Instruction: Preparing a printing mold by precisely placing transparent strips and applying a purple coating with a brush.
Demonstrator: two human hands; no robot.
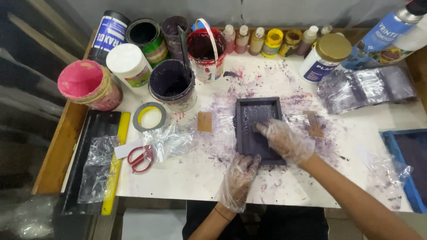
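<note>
Pressing one dark tray (pixel 258 129) on the bench (pixel 187 173), left hand (pixel 239 178) spread at its edge, right hand (pixel 284 140) pinching something small, six little bottles (pixel 257 41) behind, one red scissors (pixel 140 158).

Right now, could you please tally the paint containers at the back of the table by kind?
Large tubs and cans: 7
Small squeeze bottles: 7
White jar with gold lid: 1
Total: 15

The left hand steadies the dark purple frame; the right hand presses inside it.
</note>
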